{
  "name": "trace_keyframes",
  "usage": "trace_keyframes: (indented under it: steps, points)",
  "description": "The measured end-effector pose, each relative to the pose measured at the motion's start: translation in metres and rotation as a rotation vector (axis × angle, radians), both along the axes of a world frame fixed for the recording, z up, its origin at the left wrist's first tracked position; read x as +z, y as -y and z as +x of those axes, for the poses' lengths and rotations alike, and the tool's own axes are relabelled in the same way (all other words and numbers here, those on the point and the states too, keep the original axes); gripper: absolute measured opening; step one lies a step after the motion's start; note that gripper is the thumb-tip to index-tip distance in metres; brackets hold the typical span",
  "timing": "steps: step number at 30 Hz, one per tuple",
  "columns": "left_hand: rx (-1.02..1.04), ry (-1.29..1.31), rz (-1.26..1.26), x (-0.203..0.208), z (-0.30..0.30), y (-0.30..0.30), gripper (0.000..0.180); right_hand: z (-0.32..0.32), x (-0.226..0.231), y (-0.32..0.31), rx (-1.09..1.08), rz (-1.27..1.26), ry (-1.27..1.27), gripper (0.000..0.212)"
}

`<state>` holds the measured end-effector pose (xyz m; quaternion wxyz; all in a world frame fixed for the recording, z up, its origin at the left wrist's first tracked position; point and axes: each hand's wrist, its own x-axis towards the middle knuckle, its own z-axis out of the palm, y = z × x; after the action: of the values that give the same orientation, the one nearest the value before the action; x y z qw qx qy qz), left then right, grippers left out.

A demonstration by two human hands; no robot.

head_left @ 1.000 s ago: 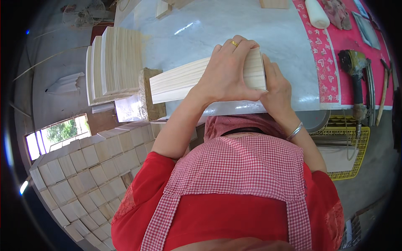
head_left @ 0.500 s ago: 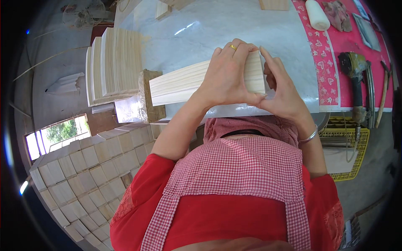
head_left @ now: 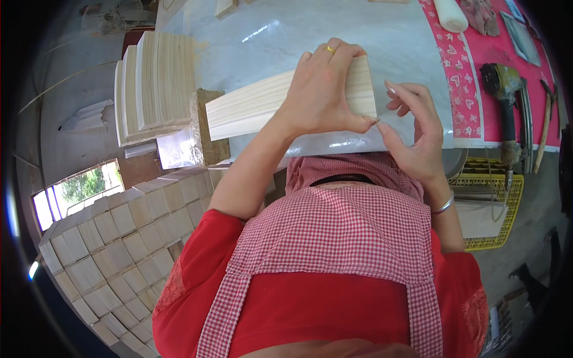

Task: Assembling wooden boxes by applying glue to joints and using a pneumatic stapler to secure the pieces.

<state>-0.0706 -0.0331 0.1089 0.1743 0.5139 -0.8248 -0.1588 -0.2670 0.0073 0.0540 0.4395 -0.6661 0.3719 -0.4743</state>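
A long pale wooden piece (head_left: 245, 110) with fine stripes lies crosswise on the table in front of me; whether it is one block or thin boards laid together I cannot tell. My left hand (head_left: 316, 92) spans it near its right end, fingers over the far edge and thumb on the near edge. Just off that end is my right hand (head_left: 419, 134), its fingers curved and apart, with nothing visible in it. The piece's left end rests close to a rough brown upright block (head_left: 212, 128).
Thin boards (head_left: 161, 83) stand stacked at the left of the covered table (head_left: 268, 65). Below left is a big pile of wooden blocks (head_left: 119, 238). On the pink cloth lie a nail gun (head_left: 504, 89), a hammer (head_left: 542, 131) and a white roll (head_left: 450, 15). A yellow crate (head_left: 489, 243) sits lower right.
My right hand has drawn back from the wooden piece's right end, and its fingers have spread. The left hand keeps its hold. The whole view has shifted slightly.
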Motion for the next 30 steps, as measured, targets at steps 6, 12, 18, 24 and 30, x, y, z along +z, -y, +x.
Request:
trace_keyframes:
  steps: [6, 12, 18, 24, 30]
  points:
    - [-0.02, 0.018, -0.017, 0.002, -0.001, 0.002, 0.083, 0.022, -0.013, -0.027, -0.232, -0.182, 0.011, 0.045]
    - [-0.061, -0.056, -0.045, -0.002, -0.001, 0.005, 0.081, 0.032, -0.028, -0.025, -0.417, -0.321, -0.045, 0.037]
    - [-0.031, -0.023, -0.021, 0.003, -0.002, 0.001, 0.081, 0.034, -0.029, -0.025, -0.445, -0.413, -0.097, 0.038]
    - [0.004, 0.0, 0.01, 0.009, -0.006, -0.003, 0.08, 0.032, -0.029, -0.026, -0.42, -0.437, -0.11, 0.039]
    - [0.007, -0.03, 0.016, 0.007, -0.001, 0.001, 0.078, -0.004, -0.006, 0.002, -0.18, -0.214, -0.128, 0.049]
